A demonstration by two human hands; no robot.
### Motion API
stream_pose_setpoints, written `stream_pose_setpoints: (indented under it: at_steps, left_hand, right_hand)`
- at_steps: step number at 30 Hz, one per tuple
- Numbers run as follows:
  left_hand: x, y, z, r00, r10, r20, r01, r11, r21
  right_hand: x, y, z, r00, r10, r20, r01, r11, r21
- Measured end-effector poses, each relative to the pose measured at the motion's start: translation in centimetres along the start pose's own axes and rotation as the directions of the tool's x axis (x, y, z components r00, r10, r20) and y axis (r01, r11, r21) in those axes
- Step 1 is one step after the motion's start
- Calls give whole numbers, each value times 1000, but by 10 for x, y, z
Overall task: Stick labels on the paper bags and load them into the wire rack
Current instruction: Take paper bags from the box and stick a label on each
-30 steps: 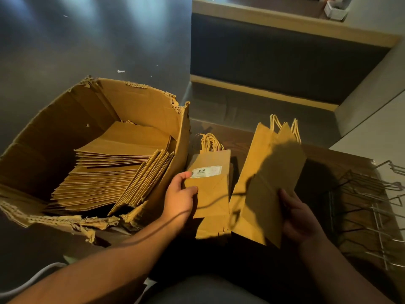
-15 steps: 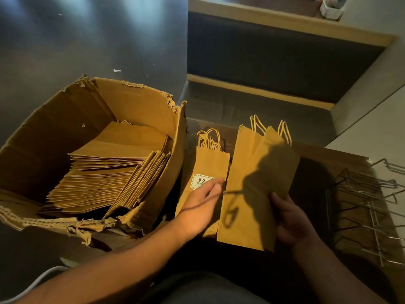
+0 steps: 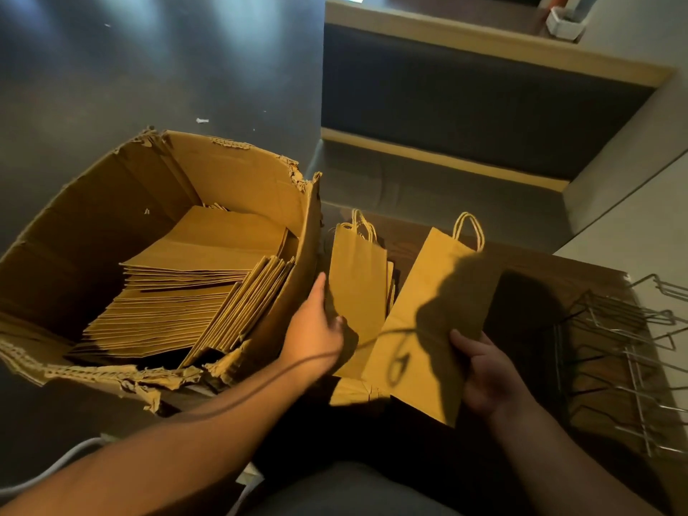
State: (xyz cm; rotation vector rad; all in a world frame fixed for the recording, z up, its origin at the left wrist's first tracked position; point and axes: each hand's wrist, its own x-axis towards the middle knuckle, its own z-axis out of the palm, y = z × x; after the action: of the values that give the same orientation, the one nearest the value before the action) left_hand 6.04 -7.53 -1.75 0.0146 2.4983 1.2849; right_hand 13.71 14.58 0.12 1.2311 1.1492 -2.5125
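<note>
My right hand (image 3: 484, 374) grips the lower right edge of a flat brown paper bag (image 3: 435, 314) with twisted handles, held tilted above the dark wooden table (image 3: 540, 277). My left hand (image 3: 316, 325) holds the left edge of a narrower brown bag (image 3: 357, 288) on top of a small pile of bags beside the box. No label shows on either bag's visible face. The wire rack (image 3: 633, 359) lies at the right on the table, nothing in it.
A torn cardboard box (image 3: 238, 173) at the left holds a big stack of flat bags (image 3: 178, 292). A dark padded bench (image 3: 465, 102) runs behind the table. A white cable (image 3: 56, 467) lies at the lower left.
The labelled bag in my left hand has been turned or laid down, so its white label is out of sight. The bag in my right hand has shifted slightly right.
</note>
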Motion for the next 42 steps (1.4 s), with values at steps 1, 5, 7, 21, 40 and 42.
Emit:
stream_pose_setpoints:
  at_steps: [1,5,7,21,40,42]
  left_hand:
    - [0,-5,-3,999,44,20,-46,984,172]
    - [-7,-8,2,961,229,155,-265,921,286]
    - [-16,7,11,965,147,218,-141,989,-43]
    - [-12,19,24,995,-40,-89,-3,901,-434]
    - [-29,9,-30,997,81,9,-77,972,-222]
    - [-38,21,-50,994,103,-26,-105,935,-338]
  right_hand:
    - [-2,0,-2,1000,2,-4,-2,1000,-18]
    - [-13,-7,-1,997,57,44,-49,987,-154]
    - [-20,-6,7,996,72,59,-60,980,-192]
    - [-26,4,42,972,99,211,-100,995,-4]
    - [4,26,80,973,-177,149,231,707,-669]
    - [-4,26,100,934,-250,255,357,634,-686]
